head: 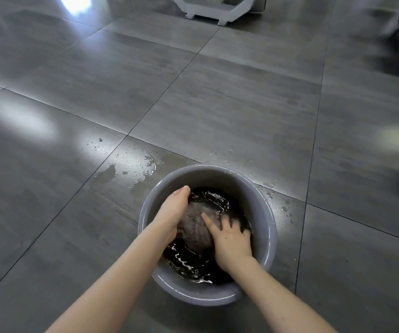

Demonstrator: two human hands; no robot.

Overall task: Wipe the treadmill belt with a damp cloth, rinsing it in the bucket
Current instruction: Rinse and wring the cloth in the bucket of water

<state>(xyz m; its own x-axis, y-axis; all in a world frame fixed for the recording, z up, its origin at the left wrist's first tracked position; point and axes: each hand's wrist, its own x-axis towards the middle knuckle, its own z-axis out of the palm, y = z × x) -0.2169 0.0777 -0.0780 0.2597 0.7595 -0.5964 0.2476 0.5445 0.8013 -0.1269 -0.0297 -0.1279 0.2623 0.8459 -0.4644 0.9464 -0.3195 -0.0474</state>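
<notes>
Left hand: your left hand (173, 212) is inside the bucket, wrapped against the left side of the cloth. The thumb lies along the top edge; the fingers curl under the wad and are hidden. It reads as a grip on the cloth.
Right hand: your right hand (232, 243) lies flat on the right side of the cloth with the fingers spread. The index finger (209, 222) is straight across the fabric. The other fingertips dip into the water, so you cannot see their ends clearly. It presses and does not clasp.
Cloth: the cloth (196, 229) is a grey-brown, bunched wad held between your two hands. Its upper part is above the surface and the lower part is sunk.
Water: the water (193, 263) is dark, with rippled glints around both wrists and just below your right palm.
Bucket: the bucket (208, 179) is grey and round, and it encloses both hands. Both forearms cross over its near rim.
Floor: the floor (217, 104) is grey tiles with dark joints, spreading out beyond your hands.
Splashes: splashes (131, 169) lie on the tile just past your left hand, beyond the rim. Smaller drops sit beyond your right hand.
White frame: a white frame (208, 8) is well beyond both hands, cut off at the top edge.
</notes>
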